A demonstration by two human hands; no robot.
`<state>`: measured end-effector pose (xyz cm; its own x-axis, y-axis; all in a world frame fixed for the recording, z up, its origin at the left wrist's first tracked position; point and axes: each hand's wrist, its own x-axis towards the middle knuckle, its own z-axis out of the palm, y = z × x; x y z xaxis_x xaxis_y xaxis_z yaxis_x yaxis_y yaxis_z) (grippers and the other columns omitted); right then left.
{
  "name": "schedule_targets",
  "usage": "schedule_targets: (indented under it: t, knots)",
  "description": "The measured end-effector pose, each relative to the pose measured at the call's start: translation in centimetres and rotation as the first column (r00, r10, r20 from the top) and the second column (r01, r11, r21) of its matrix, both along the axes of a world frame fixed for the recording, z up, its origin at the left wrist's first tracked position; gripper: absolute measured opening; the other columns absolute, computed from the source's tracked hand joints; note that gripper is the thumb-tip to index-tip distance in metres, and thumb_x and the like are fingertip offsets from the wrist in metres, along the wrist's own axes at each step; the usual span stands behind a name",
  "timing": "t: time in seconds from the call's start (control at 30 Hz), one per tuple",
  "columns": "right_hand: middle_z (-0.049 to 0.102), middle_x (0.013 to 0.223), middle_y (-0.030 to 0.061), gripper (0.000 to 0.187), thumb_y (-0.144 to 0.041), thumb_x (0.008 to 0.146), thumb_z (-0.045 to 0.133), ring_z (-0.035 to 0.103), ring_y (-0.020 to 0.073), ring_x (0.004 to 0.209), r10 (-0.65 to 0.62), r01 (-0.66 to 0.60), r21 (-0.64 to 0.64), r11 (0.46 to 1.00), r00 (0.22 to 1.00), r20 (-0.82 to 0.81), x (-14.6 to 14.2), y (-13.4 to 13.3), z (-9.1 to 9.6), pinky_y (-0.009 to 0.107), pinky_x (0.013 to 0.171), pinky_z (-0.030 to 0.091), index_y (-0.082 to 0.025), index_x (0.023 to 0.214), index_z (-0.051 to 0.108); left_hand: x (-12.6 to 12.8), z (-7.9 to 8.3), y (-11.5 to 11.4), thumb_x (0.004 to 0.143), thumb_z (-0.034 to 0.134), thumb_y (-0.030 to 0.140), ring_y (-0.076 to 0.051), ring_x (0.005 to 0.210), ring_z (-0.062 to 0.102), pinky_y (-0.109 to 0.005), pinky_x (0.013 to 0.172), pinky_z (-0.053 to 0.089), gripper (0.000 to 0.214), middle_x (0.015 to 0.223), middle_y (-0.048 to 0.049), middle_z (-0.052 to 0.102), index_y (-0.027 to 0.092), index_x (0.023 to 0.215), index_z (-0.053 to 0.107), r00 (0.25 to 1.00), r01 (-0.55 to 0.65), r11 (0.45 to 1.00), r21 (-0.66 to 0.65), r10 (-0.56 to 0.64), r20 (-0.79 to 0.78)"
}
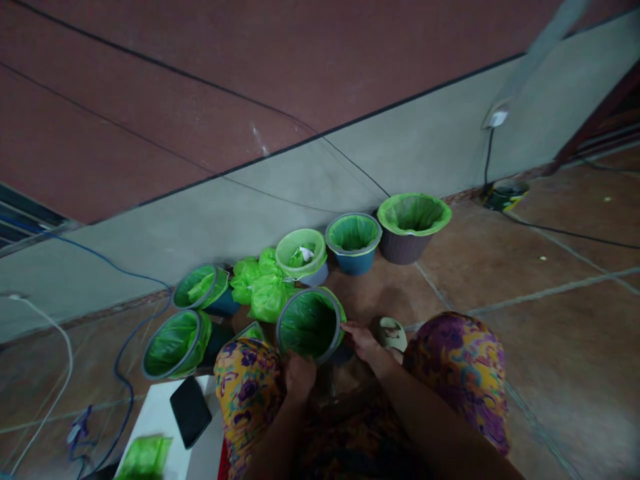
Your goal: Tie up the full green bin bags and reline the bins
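Observation:
A small bin (pixel 309 325) lined with a green plastic bag stands tilted toward me between my knees. My left hand (pixel 299 375) is closed on the near edge of its rim. My right hand (pixel 361 341) grips the rim on the right side, fingers curled over the green liner. My knees in patterned cloth (pixel 457 373) flank the bin. Tied green bags (pixel 263 287) lie just behind it.
Several more green-lined bins stand along the wall: two at left (pixel 173 345), (pixel 201 287), three at right (pixel 301 253), (pixel 353 241), (pixel 413 225). A sandal (pixel 392 333) lies near my right hand. A black phone (pixel 191 411) and green bags (pixel 145 456) rest on a white surface. Cables run across the floor at left.

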<state>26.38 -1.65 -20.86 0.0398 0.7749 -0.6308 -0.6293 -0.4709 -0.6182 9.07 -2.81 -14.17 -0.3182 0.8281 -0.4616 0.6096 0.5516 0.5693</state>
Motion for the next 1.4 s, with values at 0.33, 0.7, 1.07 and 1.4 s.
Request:
schedule_targets:
  t: [0.33,0.7,1.07,1.4]
  knots:
    - [0.068,0.072,-0.0011,0.009,-0.017,0.072,0.062,0.063,0.0131,0.068,0.016,-0.024,-0.033,0.999,0.975,-0.223,-0.8,-0.5,0.8,0.025,0.07,0.049,-0.021,0.081,0.06,5.5,0.1,4.7,0.083,0.06,0.02,-0.021,0.092,0.065,-0.029,0.087,0.045,0.014,0.095,-0.0085,0.071,0.017,0.096,0.067,0.79,0.612,0.785,0.095,-0.613,-0.022]
    - [0.067,0.073,0.0015,0.02,-0.038,0.09,0.054,0.064,0.0146,0.071,0.047,-0.073,-0.103,0.992,0.971,-0.236,0.1,0.2,0.2,0.027,0.074,0.049,-0.021,0.081,0.061,4.6,-0.7,4.5,0.079,0.064,0.02,-0.022,0.089,0.065,-0.029,0.083,0.044,0.006,0.085,-0.0045,0.068,0.021,0.083,0.059,0.764,0.638,0.77,-0.023,-0.636,-0.106]
    - [0.062,0.067,-0.0017,0.002,-0.022,0.08,0.057,0.06,0.0134,0.062,0.019,-0.032,-0.053,0.998,0.973,-0.231,0.4,0.3,-0.4,0.028,0.068,0.051,-0.021,0.081,0.057,3.3,-0.9,4.4,0.073,0.066,0.016,-0.02,0.085,0.063,-0.03,0.083,0.046,0.011,0.082,-0.0029,0.066,0.019,0.08,0.058,0.809,0.573,0.819,0.021,-0.57,0.142]
    - [0.065,0.074,-0.003,0.02,-0.028,0.071,0.072,0.063,0.0149,0.073,0.101,-0.093,0.046,0.995,0.968,-0.228,0.7,0.0,-0.1,0.033,0.075,0.052,-0.022,0.082,0.056,1.8,-1.9,4.5,0.064,0.067,0.029,-0.017,0.069,0.063,-0.028,0.07,0.049,0.02,0.071,-0.0019,0.068,0.015,0.078,0.067,0.624,0.201,0.969,-0.146,-0.011,0.781]
